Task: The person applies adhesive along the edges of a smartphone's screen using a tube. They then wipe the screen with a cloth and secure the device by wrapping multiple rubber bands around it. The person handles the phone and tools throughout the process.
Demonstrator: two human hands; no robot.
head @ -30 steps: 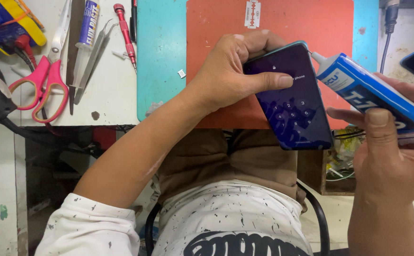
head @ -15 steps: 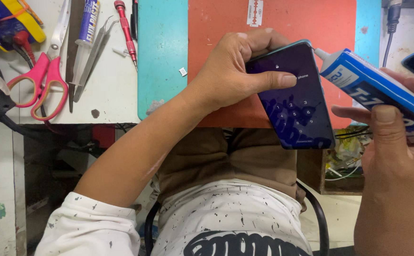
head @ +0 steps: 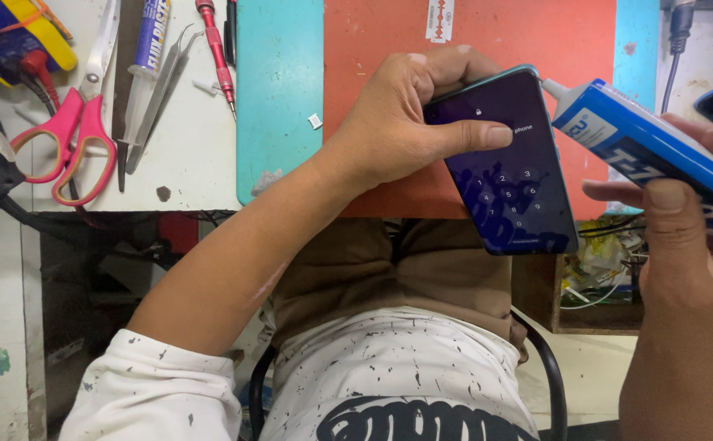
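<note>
The far left corner of the phone (head: 507, 163) is covered by the left hand (head: 405, 122). The blue glue tube (head: 658, 151) is cut off by the right edge, and its rear is wrapped by the right hand (head: 691, 269), itself cropped. The scissors (head: 75, 122) are cut at the top edge. Whether the nozzle touches the phone cannot be told.

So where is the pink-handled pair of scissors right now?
In the head view, the pink-handled scissors lie at the far left on the white bench top, beside metal tweezers, well away from both hands.
</note>
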